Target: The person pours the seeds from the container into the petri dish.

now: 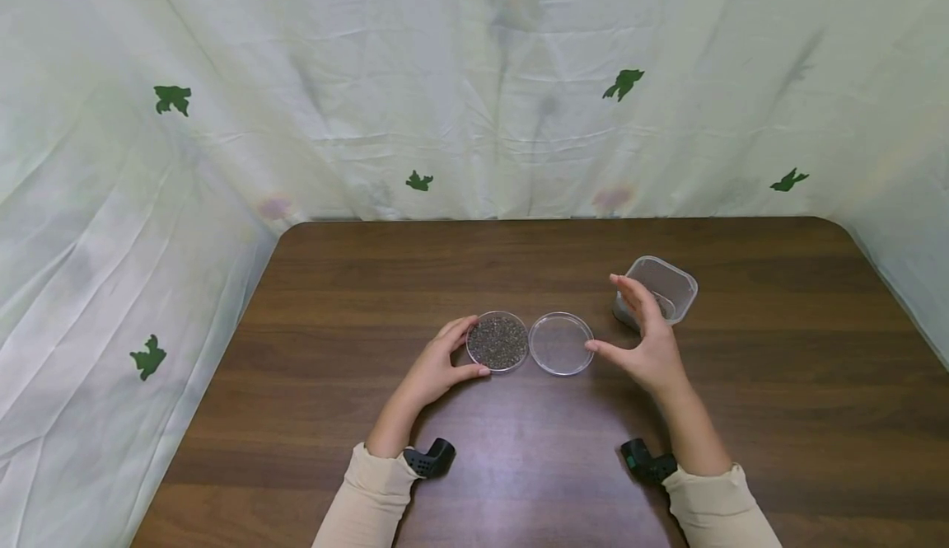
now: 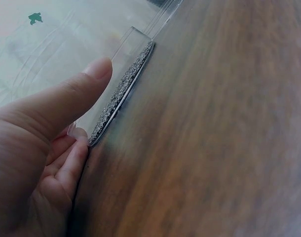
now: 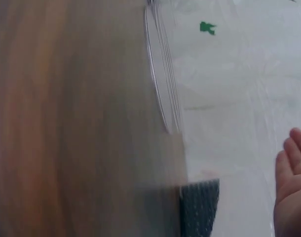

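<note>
My left hand (image 1: 439, 364) holds a round clear petri dish (image 1: 497, 342) by its side, thumb in front and fingers behind. A layer of dark grey grains (image 2: 122, 91) covers the dish's bottom. Right beside it lies a second shallow clear round piece (image 1: 561, 344), a dish or its lid, with no grains visible in it. My right hand (image 1: 648, 352) is spread open, its thumb at or near that piece's right rim. In the right wrist view its fingers (image 3: 294, 165) are extended, with nothing between them.
A clear rectangular plastic tub (image 1: 670, 284) stands tilted behind my right hand, partly hidden by it; dark grains (image 3: 199, 210) show in its lower part. The brown wooden table (image 1: 356, 268) ends at a pale hanging cloth (image 1: 474, 119) with green leaf shapes.
</note>
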`<state>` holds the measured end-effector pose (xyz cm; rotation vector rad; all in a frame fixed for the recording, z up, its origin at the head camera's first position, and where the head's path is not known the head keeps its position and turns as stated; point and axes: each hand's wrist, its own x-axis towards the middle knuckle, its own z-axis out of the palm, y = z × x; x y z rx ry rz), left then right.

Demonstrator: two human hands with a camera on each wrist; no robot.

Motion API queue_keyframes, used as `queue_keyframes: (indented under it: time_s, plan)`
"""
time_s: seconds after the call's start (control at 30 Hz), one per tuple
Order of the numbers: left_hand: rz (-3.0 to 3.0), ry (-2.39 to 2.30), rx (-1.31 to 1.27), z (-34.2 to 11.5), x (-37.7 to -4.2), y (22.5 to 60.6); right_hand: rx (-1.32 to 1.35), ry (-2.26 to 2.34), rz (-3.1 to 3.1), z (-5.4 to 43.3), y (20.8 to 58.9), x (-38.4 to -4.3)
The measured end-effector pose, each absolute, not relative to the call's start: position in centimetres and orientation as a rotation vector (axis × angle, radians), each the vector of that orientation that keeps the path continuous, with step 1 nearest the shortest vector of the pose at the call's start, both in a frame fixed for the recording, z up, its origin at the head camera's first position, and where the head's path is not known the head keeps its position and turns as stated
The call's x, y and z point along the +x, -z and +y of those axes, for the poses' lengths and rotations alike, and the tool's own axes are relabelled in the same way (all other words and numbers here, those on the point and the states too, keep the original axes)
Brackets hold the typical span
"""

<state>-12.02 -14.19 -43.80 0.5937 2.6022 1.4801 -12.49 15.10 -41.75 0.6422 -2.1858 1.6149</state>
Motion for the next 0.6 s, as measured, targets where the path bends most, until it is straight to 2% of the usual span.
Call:
queue_keyframes:
  time_s: [0.43, 0.6]
  plan:
    - [2.617, -1.480, 0.531, -14.0, -11.8, 43.7, 0.643, -1.607, -2.542, 14.0, 42.3, -12.3]
    - [2.622, -1.499, 0.510, -14.4, -12.8, 46.3, 0.609, -1.630, -2.626, 14.0, 42.7, -12.5]
